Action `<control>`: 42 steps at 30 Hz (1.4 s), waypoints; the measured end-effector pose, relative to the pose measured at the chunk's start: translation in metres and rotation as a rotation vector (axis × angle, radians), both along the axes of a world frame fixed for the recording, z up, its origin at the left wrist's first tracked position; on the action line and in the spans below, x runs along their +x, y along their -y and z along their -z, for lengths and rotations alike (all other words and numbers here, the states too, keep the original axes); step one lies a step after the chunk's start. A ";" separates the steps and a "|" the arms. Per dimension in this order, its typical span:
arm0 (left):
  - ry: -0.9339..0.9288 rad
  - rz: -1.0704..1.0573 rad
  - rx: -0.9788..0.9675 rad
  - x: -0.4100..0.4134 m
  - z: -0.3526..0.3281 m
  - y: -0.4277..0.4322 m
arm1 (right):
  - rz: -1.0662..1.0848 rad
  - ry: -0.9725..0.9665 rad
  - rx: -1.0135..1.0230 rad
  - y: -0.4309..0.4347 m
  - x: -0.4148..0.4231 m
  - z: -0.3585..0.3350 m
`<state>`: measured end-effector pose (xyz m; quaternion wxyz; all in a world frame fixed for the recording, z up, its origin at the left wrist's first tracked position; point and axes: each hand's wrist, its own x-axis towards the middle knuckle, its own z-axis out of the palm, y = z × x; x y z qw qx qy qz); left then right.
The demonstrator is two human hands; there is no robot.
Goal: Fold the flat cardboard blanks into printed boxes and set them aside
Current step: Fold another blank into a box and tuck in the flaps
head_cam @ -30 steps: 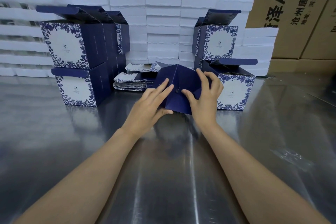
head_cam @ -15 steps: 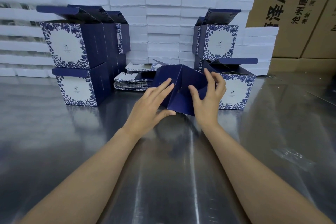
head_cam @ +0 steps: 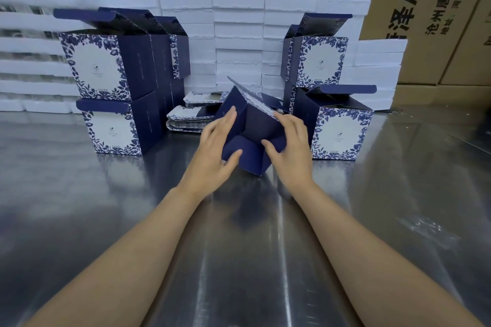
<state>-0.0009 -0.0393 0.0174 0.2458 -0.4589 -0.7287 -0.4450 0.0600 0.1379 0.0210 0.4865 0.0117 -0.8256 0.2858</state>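
Note:
A half-folded navy cardboard box (head_cam: 255, 125) is tilted on one corner above the metal table (head_cam: 106, 207), its dark inside facing me. My left hand (head_cam: 214, 152) holds its left wall, fingers on the panel and thumb on a lower flap. My right hand (head_cam: 291, 148) grips the right side, fingers over the upper edge and thumb pressing a flap inward. A low pile of flat printed blanks (head_cam: 186, 121) lies just behind. Finished blue-and-white floral boxes stand stacked at the left (head_cam: 106, 93) and at the right (head_cam: 337, 119).
White foam slabs (head_cam: 239, 34) are stacked in a wall along the back of the table. Big brown shipping cartons (head_cam: 425, 8) rise behind them. The shiny metal table runs from the boxes to me.
The box has been tipped up and turned, so its open inside faces me more. Both hands shifted with it, and the bottom flaps are folded further inward.

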 end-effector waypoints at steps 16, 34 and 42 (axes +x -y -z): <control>0.730 0.083 0.325 -0.004 0.007 -0.011 | -0.063 -0.174 -0.176 0.005 -0.002 0.001; 0.303 -0.104 0.252 -0.004 0.002 0.003 | -0.119 0.156 -0.402 0.001 -0.013 0.009; 0.652 -0.213 0.434 -0.013 0.000 0.004 | -0.336 0.316 -0.686 0.001 -0.009 0.005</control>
